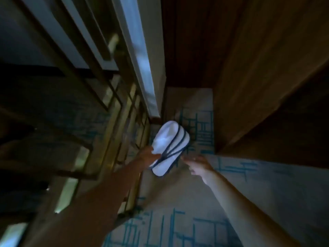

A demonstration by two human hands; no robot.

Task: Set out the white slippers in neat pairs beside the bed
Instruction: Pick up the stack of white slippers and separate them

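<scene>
Slippers: a stacked pair of white slippers (169,147) with dark blue trim, held in mid air above the floor, near the middle of the view; toes point far and slightly right, heels near.
Slipper layout: the two lie one against the other, edges lined up; the dark trim lines run lengthwise and meet near the heel end.
Left hand: the left hand (151,155) reaches in from the near left and grips the slippers at their near left edge, thumb on top; the fingers are hidden behind the slippers.
Right hand: the right hand (197,166) comes from the near right, just beside the heel end; fingers loosely spread and holding nothing, fingertips near or touching the slippers, which of the two is too blurred to tell.
Floor: beige carpet (178,202) with teal line patterns lies under the slippers.
Left side: a gold-framed glass partition (99,97) runs from near to far.
Right side: dark wood panelling (258,68) rises beside the carpet.
Light: dim, with motion blur.
</scene>
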